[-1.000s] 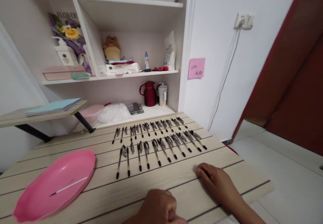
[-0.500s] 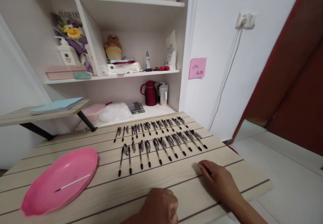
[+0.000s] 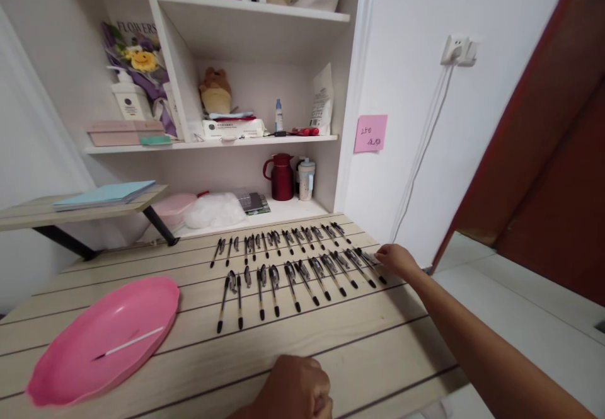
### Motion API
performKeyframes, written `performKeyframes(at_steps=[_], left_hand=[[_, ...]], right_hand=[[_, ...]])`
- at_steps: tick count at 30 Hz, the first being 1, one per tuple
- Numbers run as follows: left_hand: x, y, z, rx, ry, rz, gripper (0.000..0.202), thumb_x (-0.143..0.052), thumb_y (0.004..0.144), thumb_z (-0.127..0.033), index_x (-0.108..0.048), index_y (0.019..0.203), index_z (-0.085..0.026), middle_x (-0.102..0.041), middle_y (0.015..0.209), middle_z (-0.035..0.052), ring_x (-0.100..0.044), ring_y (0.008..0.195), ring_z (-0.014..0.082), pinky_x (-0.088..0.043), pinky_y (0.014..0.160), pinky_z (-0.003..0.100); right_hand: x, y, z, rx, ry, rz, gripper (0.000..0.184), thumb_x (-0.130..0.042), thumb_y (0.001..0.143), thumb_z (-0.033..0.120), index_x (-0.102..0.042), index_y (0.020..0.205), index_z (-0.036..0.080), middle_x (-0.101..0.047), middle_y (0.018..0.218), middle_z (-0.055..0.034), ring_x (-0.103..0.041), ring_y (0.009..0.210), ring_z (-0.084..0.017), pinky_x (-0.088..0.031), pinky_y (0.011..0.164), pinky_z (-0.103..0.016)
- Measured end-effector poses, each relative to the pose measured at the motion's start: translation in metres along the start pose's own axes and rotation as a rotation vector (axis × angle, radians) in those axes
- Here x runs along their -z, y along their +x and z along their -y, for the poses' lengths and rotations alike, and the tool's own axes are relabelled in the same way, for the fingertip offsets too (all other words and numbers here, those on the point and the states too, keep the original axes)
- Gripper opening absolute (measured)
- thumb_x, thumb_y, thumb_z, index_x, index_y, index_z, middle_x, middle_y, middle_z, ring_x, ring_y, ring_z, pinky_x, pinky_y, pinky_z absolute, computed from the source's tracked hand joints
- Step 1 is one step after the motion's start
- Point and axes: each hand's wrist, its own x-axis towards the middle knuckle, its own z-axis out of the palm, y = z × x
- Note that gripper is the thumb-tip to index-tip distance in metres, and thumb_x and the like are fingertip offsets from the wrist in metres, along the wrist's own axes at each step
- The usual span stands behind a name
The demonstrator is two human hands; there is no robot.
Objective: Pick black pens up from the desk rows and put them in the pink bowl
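Two rows of black pens lie on the wooden table, with a back-row pen (image 3: 265,246) and a front-row pen (image 3: 292,288) near the middle. Dark clear caps lie beside many of them. At the right end of the front row, my right hand (image 3: 396,260) has its fingertips pressed together on a pen cap (image 3: 369,256) beside the last pen (image 3: 373,268). My left hand (image 3: 297,386) rests as a closed fist at the table's near side, with nothing seen sticking out of it.
A pink oval tray (image 3: 155,290) at left holds a thin white stick with a dark tip (image 3: 132,341). A small raised stand (image 3: 28,217) bears blue papers. Behind the table stands a white shelf unit (image 3: 265,217) with a red jug (image 3: 282,178) and a cup (image 3: 306,179).
My right hand has moved forward from the near right of the table to the right end of the front pen row. My left fist has stayed nearly in place.
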Motion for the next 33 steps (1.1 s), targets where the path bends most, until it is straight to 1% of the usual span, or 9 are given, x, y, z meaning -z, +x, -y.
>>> performKeyframes(at_steps=[4,9,16,19,22,25,27,30,33], left_hand=[[-0.001,0.001,0.001,0.008,-0.037,0.026,0.027,-0.049,0.049,-0.005,-0.025,0.042,-0.015,-0.025,0.043,-0.0054,-0.018,0.041,0.0049,-0.010,0.043,0.023],[0.002,0.001,-0.003,0.002,-0.036,0.012,0.028,-0.049,0.050,-0.005,-0.024,0.041,-0.015,-0.025,0.043,-0.0054,-0.018,0.042,0.0048,-0.010,0.044,0.023],[0.001,0.000,-0.005,-0.001,0.049,0.021,0.029,-0.052,0.051,-0.008,-0.025,0.042,-0.014,-0.026,0.044,-0.0052,-0.019,0.042,0.0051,-0.011,0.043,0.023],[0.003,0.000,-0.006,-0.010,0.080,0.026,0.027,-0.052,0.052,-0.009,-0.027,0.044,-0.015,-0.029,0.046,-0.0051,-0.022,0.043,0.0053,-0.012,0.044,0.023],[0.004,-0.001,-0.006,-0.019,0.098,0.019,0.026,-0.052,0.054,-0.010,-0.029,0.045,-0.015,-0.031,0.047,-0.0048,-0.024,0.044,0.0058,-0.013,0.044,0.023],[0.006,-0.001,-0.007,-0.028,0.096,0.015,0.025,-0.051,0.055,-0.011,-0.028,0.045,-0.015,-0.031,0.047,-0.0046,-0.026,0.045,0.0062,-0.014,0.044,0.023],[0.006,-0.002,-0.009,-0.033,0.083,0.013,0.025,-0.051,0.054,-0.010,-0.027,0.045,-0.016,-0.030,0.047,-0.0046,-0.026,0.045,0.0064,-0.014,0.044,0.023],[0.009,-0.003,-0.013,-0.013,0.010,-0.013,0.027,-0.051,0.053,-0.008,-0.027,0.044,-0.015,-0.029,0.046,-0.0049,-0.025,0.045,0.0060,-0.015,0.045,0.023],[0.013,-0.001,-0.017,0.100,-0.186,-0.094,0.027,-0.056,0.056,-0.011,-0.031,0.045,-0.016,-0.034,0.047,-0.0051,-0.031,0.047,0.0056,-0.019,0.046,0.022]], right_hand=[[-0.007,0.003,-0.005,-0.014,0.010,0.027,0.019,-0.057,0.067,0.033,-0.069,0.070,0.019,-0.069,0.070,-0.0055,-0.060,0.064,-0.017,-0.036,0.053,-0.022],[-0.013,-0.002,-0.002,-0.014,-0.012,0.017,0.017,-0.057,0.067,0.031,-0.068,0.070,0.019,-0.069,0.074,-0.0064,-0.061,0.069,-0.018,-0.036,0.054,-0.023],[-0.003,-0.023,-0.004,0.012,-0.073,0.018,0.017,-0.050,0.073,0.030,-0.062,0.072,0.018,-0.067,0.073,-0.0074,-0.060,0.068,-0.019,-0.035,0.054,-0.024],[0.000,-0.039,0.004,0.031,-0.117,-0.002,0.016,-0.048,0.077,0.030,-0.059,0.079,0.018,-0.067,0.077,-0.0085,-0.060,0.071,-0.020,-0.033,0.055,-0.025],[-0.005,-0.053,0.017,0.100,-0.199,-0.038,0.014,-0.046,0.078,0.021,-0.056,0.086,0.017,-0.066,0.082,-0.0112,-0.059,0.075,-0.021,-0.030,0.056,-0.026],[-0.009,-0.061,0.026,0.171,-0.255,-0.063,0.014,-0.042,0.078,0.013,-0.054,0.086,0.014,-0.065,0.081,-0.0126,-0.059,0.075,-0.021,-0.030,0.057,-0.027],[-0.008,-0.063,0.026,0.178,-0.260,-0.069,0.014,-0.042,0.078,0.012,-0.054,0.084,0.014,-0.064,0.080,-0.0126,-0.058,0.074,-0.021,-0.030,0.058,-0.027],[0.000,-0.066,0.026,0.147,-0.171,-0.120,0.009,-0.044,0.078,0.017,-0.053,0.078,0.017,-0.064,0.075,-0.0100,-0.057,0.070,-0.021,-0.031,0.057,-0.028],[0.010,-0.084,0.034,0.093,0.165,-0.188,0.008,-0.050,0.075,0.026,-0.053,0.071,0.020,-0.061,0.065,-0.0042,-0.055,0.063,-0.019,-0.034,0.056,-0.027]])
